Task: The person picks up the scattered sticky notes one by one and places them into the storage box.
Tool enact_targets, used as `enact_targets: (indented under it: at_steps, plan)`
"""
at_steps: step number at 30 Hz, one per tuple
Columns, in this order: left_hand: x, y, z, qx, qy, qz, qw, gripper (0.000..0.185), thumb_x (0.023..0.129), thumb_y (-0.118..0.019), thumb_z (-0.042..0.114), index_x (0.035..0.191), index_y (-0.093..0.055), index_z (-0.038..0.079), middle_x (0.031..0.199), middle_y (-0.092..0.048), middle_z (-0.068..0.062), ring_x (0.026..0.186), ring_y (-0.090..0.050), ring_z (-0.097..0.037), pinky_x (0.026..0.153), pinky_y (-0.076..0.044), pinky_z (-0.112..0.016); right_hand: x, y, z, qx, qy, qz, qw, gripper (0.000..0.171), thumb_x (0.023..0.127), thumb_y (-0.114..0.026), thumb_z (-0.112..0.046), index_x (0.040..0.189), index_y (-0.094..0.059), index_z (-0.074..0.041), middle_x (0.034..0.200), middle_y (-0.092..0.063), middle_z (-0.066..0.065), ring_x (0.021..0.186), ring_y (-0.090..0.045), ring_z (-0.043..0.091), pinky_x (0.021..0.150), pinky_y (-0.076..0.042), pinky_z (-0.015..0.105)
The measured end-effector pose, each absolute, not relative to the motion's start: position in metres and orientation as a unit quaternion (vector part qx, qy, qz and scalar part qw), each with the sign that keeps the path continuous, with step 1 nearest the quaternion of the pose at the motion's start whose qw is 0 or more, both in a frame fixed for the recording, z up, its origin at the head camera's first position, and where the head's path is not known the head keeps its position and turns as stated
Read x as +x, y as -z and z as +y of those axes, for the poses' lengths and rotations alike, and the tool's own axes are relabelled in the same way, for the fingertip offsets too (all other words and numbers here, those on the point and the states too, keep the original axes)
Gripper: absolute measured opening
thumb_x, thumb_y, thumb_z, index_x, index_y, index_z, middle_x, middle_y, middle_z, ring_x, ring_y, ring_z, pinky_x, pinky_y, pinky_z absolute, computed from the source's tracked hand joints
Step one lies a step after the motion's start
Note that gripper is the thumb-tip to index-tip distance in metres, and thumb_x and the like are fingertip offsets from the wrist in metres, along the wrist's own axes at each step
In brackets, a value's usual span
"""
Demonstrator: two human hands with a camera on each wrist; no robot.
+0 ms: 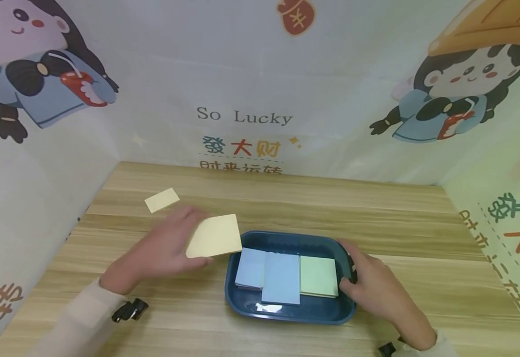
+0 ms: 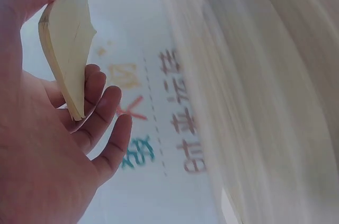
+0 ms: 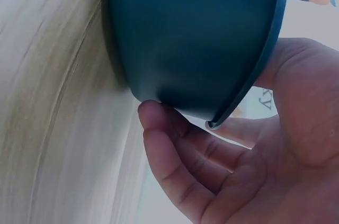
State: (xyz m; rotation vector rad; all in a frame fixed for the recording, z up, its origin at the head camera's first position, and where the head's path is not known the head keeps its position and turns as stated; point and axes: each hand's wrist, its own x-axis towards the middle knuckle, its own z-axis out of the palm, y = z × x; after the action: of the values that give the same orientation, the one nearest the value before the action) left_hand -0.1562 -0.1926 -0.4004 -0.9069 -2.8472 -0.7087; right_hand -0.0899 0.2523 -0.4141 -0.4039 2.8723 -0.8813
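Note:
My left hand [image 1: 163,248] holds a pale yellow sticky note pad [image 1: 217,235] up beside the left end of a dark blue plastic tray [image 1: 295,319]. The left wrist view shows the pad edge-on between the thumb and the fingers [image 2: 106,102]. At the tray's right end my right hand [image 1: 377,286] grips the rim, its thumb inside; fingers press the outer wall [image 3: 196,38] in the right wrist view. Inside the tray lie a smaller blue note pad [image 1: 250,267], a longer blue note pad [image 1: 282,280] overlapping it, and a light green note pad [image 1: 318,276].
A small pale yellow note pad [image 1: 162,200] lies on the wooden table [image 1: 420,223], beyond my left hand. Printed white sheets [image 1: 331,99] stand along the table's back and both sides.

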Motion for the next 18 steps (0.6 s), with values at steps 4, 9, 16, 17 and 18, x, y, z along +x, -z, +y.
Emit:
enact_targets:
  at_steps: [4, 9, 16, 17, 18]
  plan:
    - [-0.151, 0.396, -0.175, -0.321, 0.243, -0.915, 0.028, 0.085, 0.079, -0.093, 0.047, 0.147, -0.062, 0.005, 0.134, -0.060, -0.008, 0.110, -0.057, -0.021, 0.088, -0.056, -0.044, -0.090, 0.412, 0.253, -0.137, 0.292, 0.945, 0.054, 0.081, 0.089, -0.073, 0.000, 0.164, -0.042, -0.004, 0.074, -0.054, -0.004, 0.053, -0.050, 0.007, 0.047, -0.043, 0.027]
    - [-0.149, 0.395, -0.158, -0.366, 0.246, -0.897, 0.041, 0.088, 0.077, -0.094, 0.050, 0.146, -0.063, 0.004, 0.131, -0.061, -0.005, 0.111, -0.057, -0.019, 0.092, -0.055, -0.043, -0.090, 0.413, 0.253, -0.144, 0.288, 0.946, 0.044, 0.080, 0.088, -0.074, 0.000, 0.163, -0.044, -0.003, 0.075, -0.055, -0.004, 0.054, -0.050, 0.006, 0.048, -0.044, 0.027]
    - [-0.150, 0.398, -0.141, -0.400, 0.253, -0.880, 0.043, 0.085, 0.078, -0.091, 0.052, 0.143, -0.064, 0.005, 0.126, -0.061, -0.003, 0.106, -0.054, -0.016, 0.087, -0.053, -0.036, -0.091, 0.415, 0.253, -0.145, 0.285, 0.947, 0.041, 0.080, 0.088, -0.074, -0.001, 0.162, -0.045, -0.004, 0.077, -0.055, -0.004, 0.055, -0.050, 0.007, 0.049, -0.044, 0.027]
    - [-0.151, 0.399, -0.139, -0.401, 0.253, -0.879, 0.042, 0.083, 0.078, -0.091, 0.053, 0.142, -0.065, 0.006, 0.125, -0.060, -0.002, 0.105, -0.054, -0.016, 0.085, -0.052, -0.035, -0.091, 0.415, 0.253, -0.144, 0.286, 0.947, 0.041, 0.081, 0.088, -0.075, -0.001, 0.162, -0.045, -0.004, 0.078, -0.055, -0.003, 0.055, -0.050, 0.007, 0.049, -0.044, 0.027]
    - [-0.151, 0.400, -0.137, -0.403, 0.253, -0.879, 0.041, 0.082, 0.078, -0.090, 0.054, 0.141, -0.065, 0.008, 0.124, -0.060, -0.001, 0.105, -0.053, -0.015, 0.084, -0.051, -0.034, -0.092, 0.415, 0.253, -0.144, 0.287, 0.946, 0.041, 0.081, 0.088, -0.075, -0.001, 0.163, -0.045, -0.004, 0.078, -0.055, -0.003, 0.055, -0.050, 0.007, 0.049, -0.044, 0.027]
